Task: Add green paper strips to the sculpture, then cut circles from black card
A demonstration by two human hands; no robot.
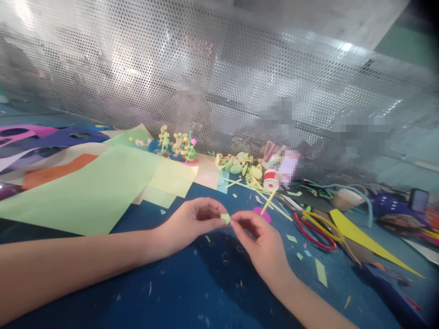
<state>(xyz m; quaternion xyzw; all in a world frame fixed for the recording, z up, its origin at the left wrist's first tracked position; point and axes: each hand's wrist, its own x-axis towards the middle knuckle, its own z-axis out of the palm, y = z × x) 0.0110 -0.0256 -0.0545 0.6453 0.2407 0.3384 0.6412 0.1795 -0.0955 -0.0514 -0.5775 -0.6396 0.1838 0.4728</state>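
In the head view, the left hand is closed to a pinch and holds a small green piece, which is near the magenta disc, to its left. The right hand also pinches this piece, at its right corner. Nearer than the disc, the blue counter spreads under both hands with small scraps; beyond the disc stands the perforated mesh. The left forearm lies almost level; the right forearm slants up toward the disc.
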